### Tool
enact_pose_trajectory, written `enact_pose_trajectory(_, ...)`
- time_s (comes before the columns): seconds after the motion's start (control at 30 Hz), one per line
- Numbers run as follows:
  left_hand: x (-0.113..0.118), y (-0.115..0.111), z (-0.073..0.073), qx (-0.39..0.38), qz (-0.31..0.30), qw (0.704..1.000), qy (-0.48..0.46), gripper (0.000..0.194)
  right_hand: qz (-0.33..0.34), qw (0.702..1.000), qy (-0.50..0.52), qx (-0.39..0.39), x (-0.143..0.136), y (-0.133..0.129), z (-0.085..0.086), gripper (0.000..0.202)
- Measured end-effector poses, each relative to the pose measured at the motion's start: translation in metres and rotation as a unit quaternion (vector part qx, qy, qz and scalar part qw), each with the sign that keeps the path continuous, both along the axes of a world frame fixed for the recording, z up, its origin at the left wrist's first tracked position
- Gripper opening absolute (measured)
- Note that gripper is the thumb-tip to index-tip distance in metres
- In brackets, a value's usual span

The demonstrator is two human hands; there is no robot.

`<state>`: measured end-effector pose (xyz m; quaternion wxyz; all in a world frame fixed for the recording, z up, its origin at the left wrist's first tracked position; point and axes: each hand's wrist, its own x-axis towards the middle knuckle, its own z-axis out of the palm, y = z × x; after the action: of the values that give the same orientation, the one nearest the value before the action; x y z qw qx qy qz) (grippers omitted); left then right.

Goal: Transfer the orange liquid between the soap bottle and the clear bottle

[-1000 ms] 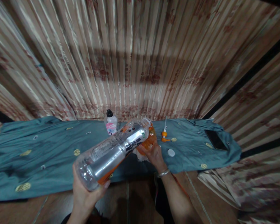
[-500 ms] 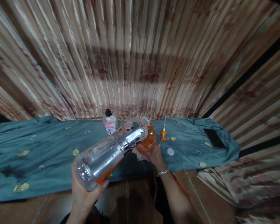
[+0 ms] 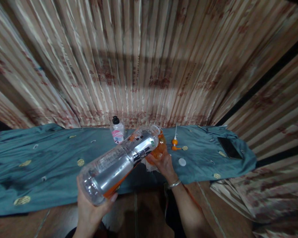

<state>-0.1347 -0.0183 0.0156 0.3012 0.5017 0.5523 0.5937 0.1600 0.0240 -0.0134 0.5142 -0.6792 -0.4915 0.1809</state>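
Observation:
A large clear bottle (image 3: pixel 119 163) with a silver and orange label lies tilted across the middle of the view. My left hand (image 3: pixel 93 206) is wrapped round its base. Its mouth rests at the top of an orange see-through bottle (image 3: pixel 160 145), which my right hand (image 3: pixel 164 163) grips by its side. Beneath the orange bottle a whitish cloth (image 3: pixel 150 166) is partly hidden. Whether liquid passes between the two bottles cannot be made out. An orange pump head (image 3: pixel 174 142) with its tube and a round white cap (image 3: pixel 182 162) lie right of my right hand.
A clear bottle (image 3: pixel 117 132) with a black cap and pink label stands at the back of the teal cloth-covered table (image 3: pixel 57 158). A dark phone (image 3: pixel 229 147) lies at the right. Pleated curtains (image 3: pixel 149 66) hang behind and beside the table.
Both hands and the two bottles hold nearly the same pose. The whole view has shifted very slightly.

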Motion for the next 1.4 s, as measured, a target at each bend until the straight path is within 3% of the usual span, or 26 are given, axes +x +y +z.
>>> enact_pose_trajectory(0.4,0.003,0.0,0.009,-0.002,0.003,1.0,-0.029,0.108,0.0,0.999,0.036,-0.013,0.001,0.001,-0.001,0.069)
enact_pose_trajectory(0.6,0.003,-0.002,0.02,-0.024,-0.019,0.999,-0.044,0.093,-0.006,0.999,0.046,-0.013,-0.001,0.001,-0.002,0.076)
enact_pose_trajectory(0.83,0.011,-0.007,0.024,-0.027,-0.006,0.997,-0.073,0.108,-0.003,0.999,0.041,-0.001,0.001,0.001,-0.005,0.067)
enact_pose_trajectory(1.17,0.01,-0.004,0.015,-0.035,-0.019,0.996,-0.083,0.113,0.013,0.999,0.033,-0.014,0.007,0.002,-0.003,0.068)
enact_pose_trajectory(1.3,0.011,-0.004,0.016,-0.025,-0.02,0.997,-0.077,0.106,0.013,0.999,0.033,-0.008,0.008,0.002,-0.003,0.077)
enact_pose_trajectory(1.4,0.013,-0.004,0.018,-0.016,-0.017,0.996,-0.081,0.102,0.031,0.999,0.034,0.007,0.007,0.001,-0.002,0.072)
